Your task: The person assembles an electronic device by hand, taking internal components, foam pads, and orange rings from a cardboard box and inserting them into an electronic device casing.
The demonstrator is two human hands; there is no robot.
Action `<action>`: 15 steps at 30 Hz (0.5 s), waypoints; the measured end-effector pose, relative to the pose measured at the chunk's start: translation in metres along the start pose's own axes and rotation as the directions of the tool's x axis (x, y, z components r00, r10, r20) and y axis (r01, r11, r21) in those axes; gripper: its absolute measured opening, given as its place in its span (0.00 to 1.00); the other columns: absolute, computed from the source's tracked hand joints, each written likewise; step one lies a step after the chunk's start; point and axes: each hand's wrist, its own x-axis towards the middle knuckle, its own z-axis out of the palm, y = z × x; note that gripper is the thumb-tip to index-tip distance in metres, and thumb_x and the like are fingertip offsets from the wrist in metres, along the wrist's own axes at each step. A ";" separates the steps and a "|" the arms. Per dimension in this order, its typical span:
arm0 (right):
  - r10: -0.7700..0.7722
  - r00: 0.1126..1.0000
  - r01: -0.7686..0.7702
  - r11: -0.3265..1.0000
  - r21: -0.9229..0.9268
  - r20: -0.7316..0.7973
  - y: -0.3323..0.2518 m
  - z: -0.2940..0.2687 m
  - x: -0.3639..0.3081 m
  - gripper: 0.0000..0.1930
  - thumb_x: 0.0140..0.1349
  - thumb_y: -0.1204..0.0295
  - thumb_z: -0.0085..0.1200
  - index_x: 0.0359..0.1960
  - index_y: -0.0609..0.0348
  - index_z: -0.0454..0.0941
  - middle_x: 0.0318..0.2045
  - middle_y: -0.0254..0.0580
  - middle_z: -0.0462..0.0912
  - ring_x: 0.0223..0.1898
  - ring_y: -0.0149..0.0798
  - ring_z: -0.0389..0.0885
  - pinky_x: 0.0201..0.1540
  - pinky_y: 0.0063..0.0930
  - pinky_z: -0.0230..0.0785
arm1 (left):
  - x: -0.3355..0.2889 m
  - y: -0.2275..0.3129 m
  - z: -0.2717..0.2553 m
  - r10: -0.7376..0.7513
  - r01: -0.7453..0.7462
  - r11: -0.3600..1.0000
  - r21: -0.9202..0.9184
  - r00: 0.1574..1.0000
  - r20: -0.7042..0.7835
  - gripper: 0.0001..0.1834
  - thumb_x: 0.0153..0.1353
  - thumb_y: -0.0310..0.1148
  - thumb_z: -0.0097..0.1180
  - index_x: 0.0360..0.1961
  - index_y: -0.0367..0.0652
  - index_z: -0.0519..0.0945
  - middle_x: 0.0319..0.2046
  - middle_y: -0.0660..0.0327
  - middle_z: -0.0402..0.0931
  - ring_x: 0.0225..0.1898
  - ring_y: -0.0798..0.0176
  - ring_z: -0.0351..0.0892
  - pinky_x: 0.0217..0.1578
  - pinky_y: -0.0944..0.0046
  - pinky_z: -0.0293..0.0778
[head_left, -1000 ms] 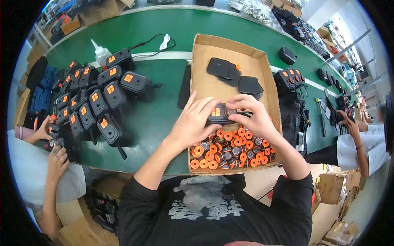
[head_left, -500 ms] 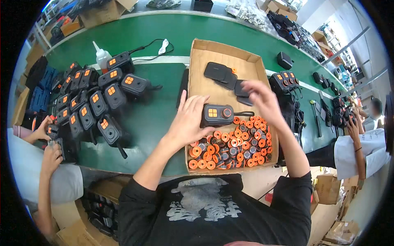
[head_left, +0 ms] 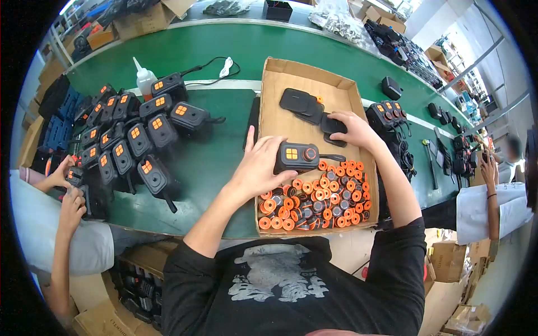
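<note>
My left hand (head_left: pixel 259 165) grips a black box-shaped device (head_left: pixel 295 158) by its left end. The device has four orange buttons, an orange-ringed knob and a black wrist strap, and is held over the middle of a shallow cardboard box (head_left: pixel 305 63). In the box's right part, my right hand (head_left: pixel 353 130) has its fingers closed over a black flat rounded plate (head_left: pixel 334 125); its palm side is hidden. More such black plates (head_left: pixel 297 101) lie overlapped to the left of it. Loose orange-and-black round knobs (head_left: pixel 335 198) fill the box's near end.
Similar black devices (head_left: pixel 136 140) stand clustered on the green table (head_left: pixel 218 117) at left, beside a white squeeze bottle (head_left: pixel 144 77) and a cable (head_left: pixel 226 67). More devices (head_left: pixel 386 113) and a hammer (head_left: pixel 430 162) lie right. Co-workers' hands (head_left: pixel 70 204) work at both sides.
My right hand has come down from above the box onto the black plates, and its fingers have closed there. My left hand keeps the device in nearly the same place.
</note>
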 end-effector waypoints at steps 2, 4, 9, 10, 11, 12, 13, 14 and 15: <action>-0.005 1.000 0.005 1.000 -0.006 -0.007 0.000 0.000 -0.002 0.30 0.50 0.62 0.67 0.57 0.53 0.74 0.53 0.51 0.78 0.57 0.51 0.73 0.59 0.39 0.66 | -0.001 -0.001 0.001 0.006 -0.006 1.000 0.019 1.000 -0.014 0.42 0.48 0.47 0.69 0.57 0.33 0.66 0.49 0.49 0.73 0.59 0.49 0.69 0.69 0.36 0.33; -0.049 0.998 0.051 0.998 0.049 -0.028 -0.001 -0.003 -0.005 0.27 0.53 0.65 0.64 0.56 0.56 0.74 0.49 0.54 0.79 0.50 0.54 0.77 0.55 0.39 0.70 | -0.001 0.000 -0.001 -0.011 0.011 1.000 0.008 1.000 0.008 0.41 0.48 0.47 0.69 0.58 0.34 0.66 0.50 0.49 0.73 0.59 0.49 0.69 0.70 0.38 0.33; 0.014 1.000 -0.013 0.997 0.074 -0.006 -0.004 -0.007 -0.010 0.18 0.63 0.71 0.52 0.54 0.62 0.74 0.41 0.58 0.82 0.46 0.56 0.80 0.50 0.42 0.70 | -0.002 0.000 -0.002 -0.015 0.015 1.000 -0.004 0.999 0.036 0.41 0.48 0.44 0.70 0.58 0.36 0.65 0.51 0.49 0.74 0.59 0.48 0.70 0.70 0.39 0.31; 0.041 0.999 -0.041 0.999 -0.018 -0.034 -0.001 -0.008 -0.011 0.17 0.65 0.73 0.48 0.54 0.63 0.74 0.41 0.59 0.81 0.44 0.57 0.80 0.47 0.43 0.71 | -0.002 -0.001 -0.001 0.002 -0.002 1.000 -0.003 1.000 0.021 0.41 0.47 0.44 0.70 0.58 0.36 0.66 0.49 0.50 0.75 0.58 0.49 0.71 0.70 0.39 0.30; 0.042 0.999 -0.042 0.999 -0.018 -0.035 0.003 -0.008 -0.012 0.17 0.65 0.73 0.48 0.54 0.63 0.74 0.41 0.59 0.81 0.44 0.57 0.80 0.47 0.43 0.71 | -0.002 -0.001 -0.001 0.020 -0.020 1.000 -0.002 1.000 0.007 0.41 0.45 0.43 0.71 0.57 0.36 0.66 0.48 0.50 0.76 0.57 0.49 0.73 0.70 0.39 0.29; 0.041 0.977 -0.053 0.997 -0.051 -0.209 0.008 -0.009 -0.014 0.16 0.65 0.74 0.46 0.53 0.63 0.74 0.41 0.59 0.81 0.44 0.58 0.79 0.46 0.44 0.71 | -0.001 -0.001 -0.001 0.022 -0.022 1.000 -0.002 1.000 0.009 0.41 0.45 0.43 0.71 0.57 0.36 0.66 0.48 0.50 0.76 0.57 0.49 0.73 0.70 0.39 0.29; 0.030 0.926 -0.066 0.994 -0.083 -0.375 0.008 -0.013 -0.015 0.15 0.66 0.75 0.44 0.53 0.64 0.74 0.40 0.59 0.81 0.44 0.59 0.79 0.45 0.44 0.72 | -0.001 -0.001 -0.001 -0.004 0.005 1.000 -0.014 1.000 0.023 0.41 0.44 0.43 0.72 0.56 0.36 0.66 0.46 0.51 0.77 0.55 0.48 0.74 0.70 0.39 0.27; 0.059 0.895 -0.106 0.991 -0.084 -0.441 0.009 -0.022 -0.018 0.15 0.67 0.75 0.43 0.53 0.65 0.73 0.40 0.61 0.81 0.42 0.58 0.80 0.43 0.44 0.73 | 0.000 -0.001 -0.001 -0.030 0.031 0.999 -0.025 0.999 0.039 0.41 0.43 0.43 0.73 0.56 0.36 0.67 0.44 0.51 0.78 0.53 0.48 0.76 0.70 0.38 0.26; 0.059 0.812 -0.107 0.993 -0.049 -0.580 0.009 -0.029 -0.022 0.16 0.68 0.75 0.42 0.56 0.62 0.71 0.37 0.57 0.81 0.38 0.51 0.82 0.40 0.39 0.74 | 0.002 0.001 -0.001 -0.029 0.030 0.999 -0.024 0.999 0.040 0.41 0.43 0.43 0.73 0.56 0.36 0.67 0.44 0.51 0.78 0.53 0.48 0.76 0.70 0.38 0.26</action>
